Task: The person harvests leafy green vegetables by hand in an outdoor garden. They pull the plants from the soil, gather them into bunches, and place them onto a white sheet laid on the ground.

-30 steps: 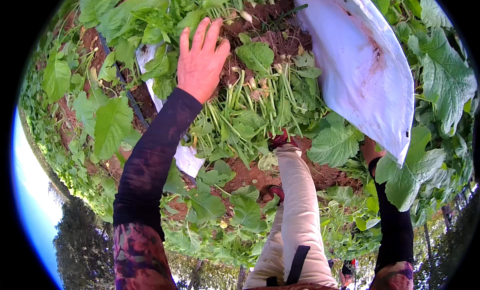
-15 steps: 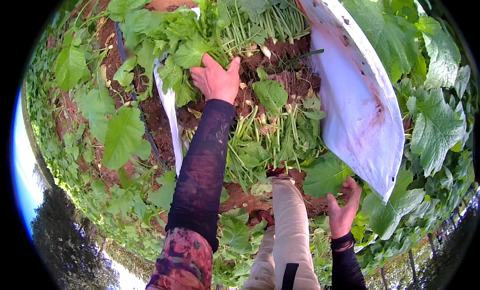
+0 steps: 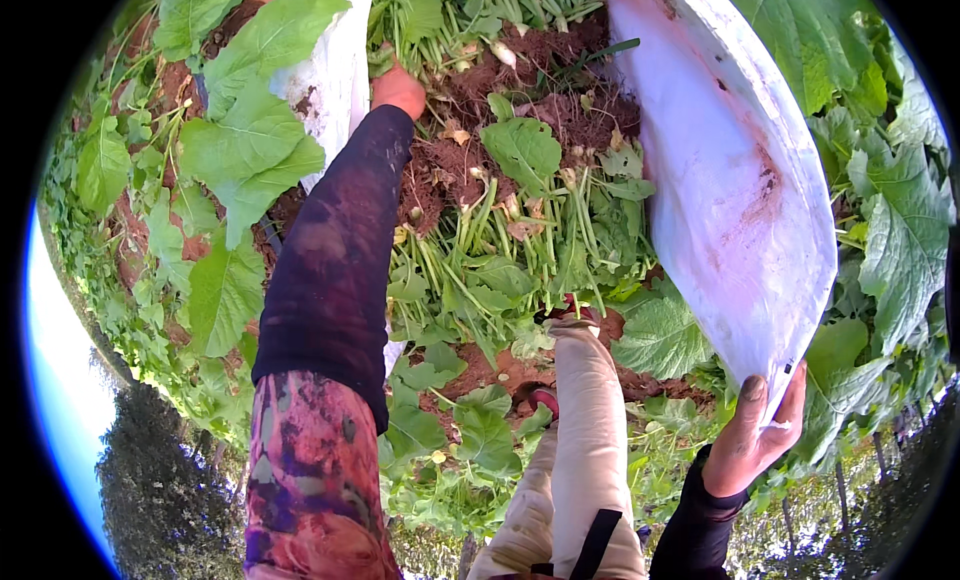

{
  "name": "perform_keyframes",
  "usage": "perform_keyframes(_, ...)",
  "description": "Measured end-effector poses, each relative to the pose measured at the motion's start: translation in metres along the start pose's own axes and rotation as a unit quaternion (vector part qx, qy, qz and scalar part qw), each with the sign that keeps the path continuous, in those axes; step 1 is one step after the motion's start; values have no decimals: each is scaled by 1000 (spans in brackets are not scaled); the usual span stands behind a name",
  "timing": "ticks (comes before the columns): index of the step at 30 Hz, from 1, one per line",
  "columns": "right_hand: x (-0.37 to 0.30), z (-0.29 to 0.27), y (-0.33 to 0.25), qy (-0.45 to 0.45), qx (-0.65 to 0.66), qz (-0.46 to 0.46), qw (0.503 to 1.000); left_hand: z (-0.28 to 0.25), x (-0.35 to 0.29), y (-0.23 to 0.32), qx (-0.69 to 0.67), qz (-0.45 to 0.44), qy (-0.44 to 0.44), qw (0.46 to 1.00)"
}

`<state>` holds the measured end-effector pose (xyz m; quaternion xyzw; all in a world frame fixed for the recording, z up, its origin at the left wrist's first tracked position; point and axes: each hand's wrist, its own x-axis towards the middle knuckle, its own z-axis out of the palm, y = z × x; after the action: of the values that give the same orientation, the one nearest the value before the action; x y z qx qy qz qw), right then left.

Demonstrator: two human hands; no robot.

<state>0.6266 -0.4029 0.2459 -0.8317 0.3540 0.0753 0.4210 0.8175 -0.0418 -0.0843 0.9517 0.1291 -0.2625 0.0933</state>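
Note:
My right hand [image 3: 752, 442] pinches the near corner of a white sheet [image 3: 725, 215] between thumb and fingers. The sheet stands raised in a long curve along the right, smudged with reddish soil. My left hand [image 3: 399, 90] reaches far forward beside the sheet's left flap [image 3: 340, 70], at the edge of the leafy greens. Its fingers are mostly hidden, so what they hold does not show. Between the sheet's sides lie two bunches of pulled greens with pale stems, a far one [image 3: 455, 25] and a near one [image 3: 500, 255]. A small white root [image 3: 503, 55] shows on the far bunch.
Loose reddish soil and fine roots [image 3: 450, 170] lie between the bunches, with one broad leaf [image 3: 522, 152] on top. Large-leaved plants grow on the left [image 3: 225, 290] and right [image 3: 900, 250]. My legs [image 3: 590, 430] stand at the near side.
My right hand has moved right and taken hold of the sheet's corner. My left hand has gone forward and left, and the left flap now shows more, farther forward.

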Motion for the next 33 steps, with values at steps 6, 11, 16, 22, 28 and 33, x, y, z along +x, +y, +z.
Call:
perform_keyframes(6, 8, -18, -51, -110, -175, -72, 976, -50, -82, -9, -209, 50, -67, 974)
perform_keyframes(11, 23, 8, -2, -49, -313, -203, 927, -35, -327, -43, 92, -49, 273, 956)
perform_keyframes(16, 6, 48, 49, -32, -282, -230, 931, 19, -373, -112, -162, -287, 155, 931)
perform_keyframes(22, -38, 61, 84, -83, -285, -151, 943, -14, -385, -130, 58, -103, 34, 992)
perform_keyframes(28, -80, 14, 118, -65, -331, -220, 915, -37, -461, -51, -149, -131, 17, 980)
perform_keyframes(33, -146, -1, 187, -144, -374, -223, 889, 60, -588, -81, -243, -189, 17, 951)
